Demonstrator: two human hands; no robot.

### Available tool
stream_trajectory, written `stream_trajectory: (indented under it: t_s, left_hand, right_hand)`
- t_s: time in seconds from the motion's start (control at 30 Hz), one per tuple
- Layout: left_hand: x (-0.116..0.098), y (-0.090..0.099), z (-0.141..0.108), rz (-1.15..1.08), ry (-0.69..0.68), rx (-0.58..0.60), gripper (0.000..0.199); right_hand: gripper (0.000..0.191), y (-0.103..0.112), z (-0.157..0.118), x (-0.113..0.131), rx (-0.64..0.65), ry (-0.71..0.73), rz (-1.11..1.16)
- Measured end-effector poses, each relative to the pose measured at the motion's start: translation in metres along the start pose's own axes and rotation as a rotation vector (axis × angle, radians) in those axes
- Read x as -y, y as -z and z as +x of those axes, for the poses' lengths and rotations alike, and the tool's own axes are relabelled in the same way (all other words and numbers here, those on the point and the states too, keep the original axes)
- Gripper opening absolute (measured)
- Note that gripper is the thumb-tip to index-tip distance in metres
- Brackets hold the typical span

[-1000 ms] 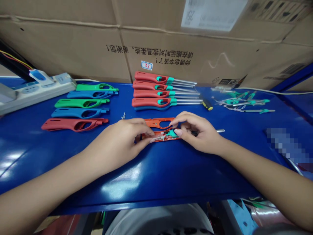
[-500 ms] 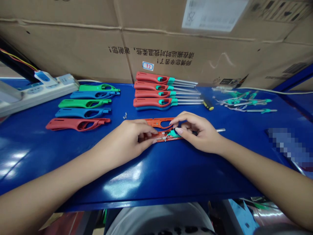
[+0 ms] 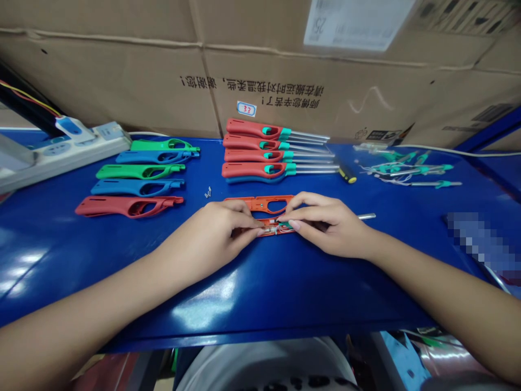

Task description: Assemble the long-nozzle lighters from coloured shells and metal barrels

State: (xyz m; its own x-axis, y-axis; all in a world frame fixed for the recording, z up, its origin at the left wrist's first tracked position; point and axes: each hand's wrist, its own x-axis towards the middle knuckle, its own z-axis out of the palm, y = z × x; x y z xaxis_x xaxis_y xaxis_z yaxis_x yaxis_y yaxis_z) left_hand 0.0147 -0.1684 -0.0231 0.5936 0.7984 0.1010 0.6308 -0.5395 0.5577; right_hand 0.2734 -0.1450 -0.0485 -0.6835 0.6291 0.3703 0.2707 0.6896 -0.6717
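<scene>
In front of me lies an opened orange gas lighter [image 3: 267,234], its half shell holding a clear tank, white wires and a green trigger piece. My left hand [image 3: 230,225] is closed, thumb and fingers pinching the shell's handle end. The fingers of my right hand [image 3: 325,224] are bent down over the trigger area, pinching the lighter there and hiding most of the green piece. A metal tube [image 3: 367,216] sticks out to the right beyond that hand. The matching orange half shell [image 3: 257,203] lies just behind, its right end partly covered by my right fingers.
Assembled red lighters [image 3: 252,169] lie stacked behind, with a black-and-yellow screwdriver [image 3: 347,172] beside them. Several coloured shells [image 3: 122,206] lie left, near a power strip [image 3: 65,152]. Small screws [image 3: 208,192] and green-tipped tube parts [image 3: 431,169] rest on the blue table [image 3: 228,293]. A cardboard box [image 3: 142,81] stands behind.
My right fingers have moved slightly down and closed further over the trigger area, covering more of the green piece. My left hand has barely shifted.
</scene>
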Motion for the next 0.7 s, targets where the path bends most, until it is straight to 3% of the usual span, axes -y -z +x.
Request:
stream_trajectory:
  t_s: [0.23,0.7]
  left_hand:
    - [0.002,-0.003,0.0,-0.085,0.035,-0.052,0.015]
    - [0.001,-0.003,0.001,-0.032,0.018,-0.06,0.013]
  right_hand:
    - [0.02,0.002,-0.002,0.005,0.074,0.048,-0.102]
    - [0.027,0.002,-0.005,0.013,0.171,0.072,-0.354]
